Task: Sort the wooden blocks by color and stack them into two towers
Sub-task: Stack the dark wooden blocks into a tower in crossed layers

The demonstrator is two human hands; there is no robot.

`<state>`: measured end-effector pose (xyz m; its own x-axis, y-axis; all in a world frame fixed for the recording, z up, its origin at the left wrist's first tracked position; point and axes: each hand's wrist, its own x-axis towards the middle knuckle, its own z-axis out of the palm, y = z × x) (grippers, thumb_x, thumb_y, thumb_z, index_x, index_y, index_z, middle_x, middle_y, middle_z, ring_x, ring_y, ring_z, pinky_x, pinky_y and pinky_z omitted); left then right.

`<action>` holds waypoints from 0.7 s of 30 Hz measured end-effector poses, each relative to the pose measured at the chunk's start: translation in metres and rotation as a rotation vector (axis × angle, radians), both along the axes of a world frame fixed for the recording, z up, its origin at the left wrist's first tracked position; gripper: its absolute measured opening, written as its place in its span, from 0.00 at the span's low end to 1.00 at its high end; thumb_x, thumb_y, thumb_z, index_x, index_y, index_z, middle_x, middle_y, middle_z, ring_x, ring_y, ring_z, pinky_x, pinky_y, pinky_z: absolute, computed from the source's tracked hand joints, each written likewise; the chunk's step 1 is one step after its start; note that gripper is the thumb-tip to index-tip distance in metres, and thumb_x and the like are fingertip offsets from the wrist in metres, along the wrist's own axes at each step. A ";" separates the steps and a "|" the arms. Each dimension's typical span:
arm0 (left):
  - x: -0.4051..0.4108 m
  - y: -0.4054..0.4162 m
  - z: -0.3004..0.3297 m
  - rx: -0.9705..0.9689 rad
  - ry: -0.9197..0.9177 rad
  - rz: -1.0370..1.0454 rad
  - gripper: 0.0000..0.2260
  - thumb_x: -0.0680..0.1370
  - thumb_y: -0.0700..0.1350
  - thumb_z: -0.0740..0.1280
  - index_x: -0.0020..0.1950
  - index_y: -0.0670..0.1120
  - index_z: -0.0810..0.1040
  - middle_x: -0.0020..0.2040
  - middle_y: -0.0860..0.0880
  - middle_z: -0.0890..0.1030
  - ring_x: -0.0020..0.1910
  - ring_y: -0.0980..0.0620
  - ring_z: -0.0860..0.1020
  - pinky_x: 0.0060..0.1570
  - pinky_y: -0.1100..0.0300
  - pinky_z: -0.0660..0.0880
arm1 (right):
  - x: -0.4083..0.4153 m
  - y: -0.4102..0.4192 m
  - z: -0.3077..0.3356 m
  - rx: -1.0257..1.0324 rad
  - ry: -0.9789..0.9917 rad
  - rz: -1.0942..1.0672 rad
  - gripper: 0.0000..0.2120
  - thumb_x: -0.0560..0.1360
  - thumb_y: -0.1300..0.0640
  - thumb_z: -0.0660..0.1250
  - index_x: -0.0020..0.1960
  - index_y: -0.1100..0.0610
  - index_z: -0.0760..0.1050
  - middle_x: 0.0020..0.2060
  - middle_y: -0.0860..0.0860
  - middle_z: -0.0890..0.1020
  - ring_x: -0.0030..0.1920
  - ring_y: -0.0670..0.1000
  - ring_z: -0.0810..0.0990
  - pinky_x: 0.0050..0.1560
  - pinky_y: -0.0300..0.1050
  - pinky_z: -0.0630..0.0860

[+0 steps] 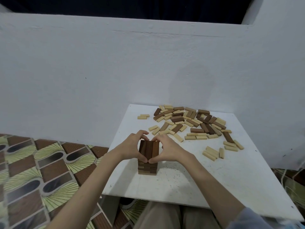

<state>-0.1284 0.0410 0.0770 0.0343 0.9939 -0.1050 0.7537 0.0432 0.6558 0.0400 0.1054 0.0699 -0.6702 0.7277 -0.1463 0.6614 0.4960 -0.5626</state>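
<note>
- Nearest my camera, the lap in tan trousers [165, 215] sits under the near edge of the white board [206, 182], partly hidden by it.
- Both bare forearms reach forward over the board to the dark tower [148, 156], which stands near the board's left side; a pale sleeve covers my right arm at the frame's lower right corner.
- My left hand [132, 147] curls around the tower's left side, thumb low at the near face and fingers bent over the far top corner.
- My right hand [165, 149] mirrors it on the tower's right side, thumb tip meeting the left thumb below the top layer, fingers arched over the far edge.
- Together the hands clasp the top layer of three dark blocks; the fingertips behind it are hidden, so I cannot tell how firmly they press.
- Lower layers of the tower show beneath the thumbs, alternating in direction.
- Right of the tower, a few light blocks [212, 152] lie loose, well apart from it.
- Beyond the tower, the mixed pile [189, 121] of dark and light blocks spreads across the board's far right part.
- Left of the tower, off the board, lies a patterned floor [33, 171].
- Behind everything rises a white wall [115, 63].
</note>
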 end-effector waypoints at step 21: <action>-0.001 -0.001 0.002 -0.028 0.008 -0.008 0.44 0.63 0.44 0.80 0.72 0.50 0.59 0.68 0.52 0.69 0.68 0.52 0.61 0.65 0.56 0.63 | 0.001 0.001 0.004 -0.038 -0.064 0.005 0.49 0.61 0.42 0.79 0.75 0.49 0.57 0.73 0.48 0.62 0.71 0.51 0.63 0.68 0.57 0.67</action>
